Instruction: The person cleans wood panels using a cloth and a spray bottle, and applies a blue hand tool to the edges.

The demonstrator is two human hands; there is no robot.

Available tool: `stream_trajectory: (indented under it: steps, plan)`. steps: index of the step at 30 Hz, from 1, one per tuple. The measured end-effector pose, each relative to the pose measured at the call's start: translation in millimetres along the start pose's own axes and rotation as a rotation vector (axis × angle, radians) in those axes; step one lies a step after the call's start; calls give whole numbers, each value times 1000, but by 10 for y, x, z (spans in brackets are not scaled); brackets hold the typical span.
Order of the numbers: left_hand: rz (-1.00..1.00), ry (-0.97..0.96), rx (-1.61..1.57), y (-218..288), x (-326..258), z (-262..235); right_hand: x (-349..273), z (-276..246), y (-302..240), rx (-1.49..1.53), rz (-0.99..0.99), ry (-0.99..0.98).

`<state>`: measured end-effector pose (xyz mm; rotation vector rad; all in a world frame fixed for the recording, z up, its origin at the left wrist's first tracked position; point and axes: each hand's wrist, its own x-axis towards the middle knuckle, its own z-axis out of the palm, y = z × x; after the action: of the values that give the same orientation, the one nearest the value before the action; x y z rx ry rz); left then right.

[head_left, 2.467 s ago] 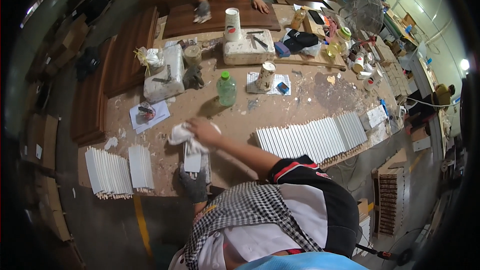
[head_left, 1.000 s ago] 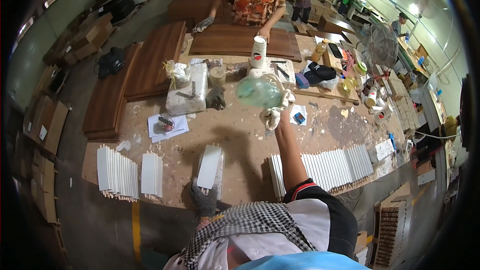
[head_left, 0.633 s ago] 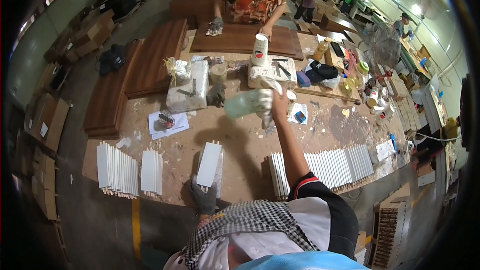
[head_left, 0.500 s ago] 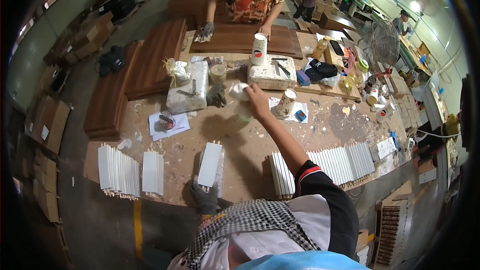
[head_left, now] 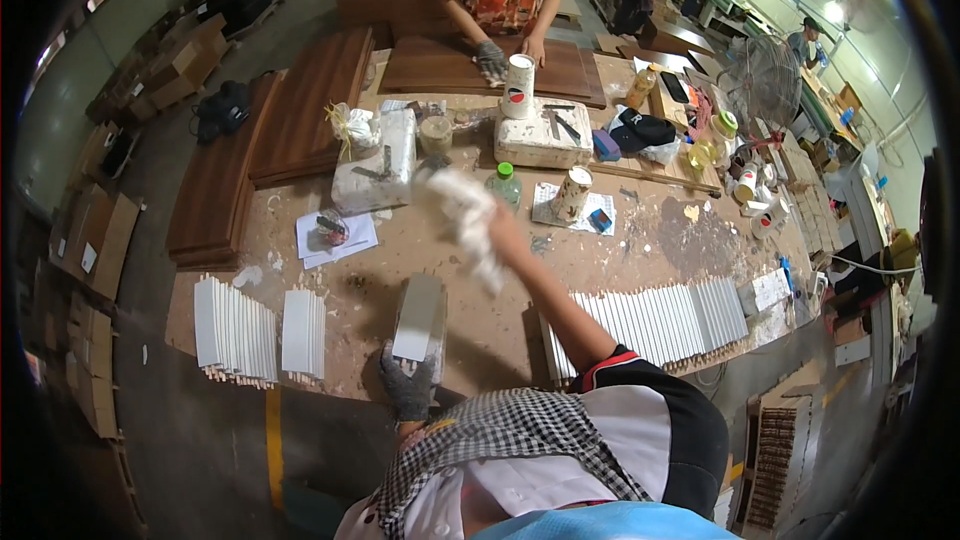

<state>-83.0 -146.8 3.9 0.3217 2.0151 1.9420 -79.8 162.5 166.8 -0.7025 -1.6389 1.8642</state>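
My left hand (head_left: pixel 407 385), in a grey glove, grips the near end of a flat white slat (head_left: pixel 419 316) with small pegs at its ends. The slat rests on a pale block near the table's front edge. Above the table's middle, my bare right hand (head_left: pixel 507 233) is closed on a white cloth (head_left: pixel 462 202), which is smeared by motion. Just beyond this hand stands a clear bottle (head_left: pixel 504 186) with a green cap. Two stacks of similar slats, one wide (head_left: pixel 234 330) and one narrow (head_left: pixel 304 333), lie to the left; a long row (head_left: pixel 655 328) lies to the right.
Across the table, a co-worker's gloved hand (head_left: pixel 490 62) rests on brown boards (head_left: pixel 420 68). Stained paper cups (head_left: pixel 574 194), a foam block (head_left: pixel 543 143), a white block (head_left: pixel 375 175) and a black cap (head_left: pixel 641 133) stand around. A fan (head_left: pixel 760 80) is at the right.
My right hand has drawn the cloth nearer and a little left, uncovering the green-capped bottle. My left hand stays on the slat. The co-worker's gloved hand has slid right along the boards.
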Motion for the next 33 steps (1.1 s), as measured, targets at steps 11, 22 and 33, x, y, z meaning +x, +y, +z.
stream_trajectory:
  steps: [11, 22, 33]
  plan:
    - [139, 62, 236, 282, -2, 40, -538, 577, 1478, -1166, -620, -399]
    - [198, 98, 42, -598, 61, -71, -897, 778, 1026, -854, -770, -587]
    - [-64, 1, -202, -21, -1, 39, 734, -27, -407, -456, -694, 254]
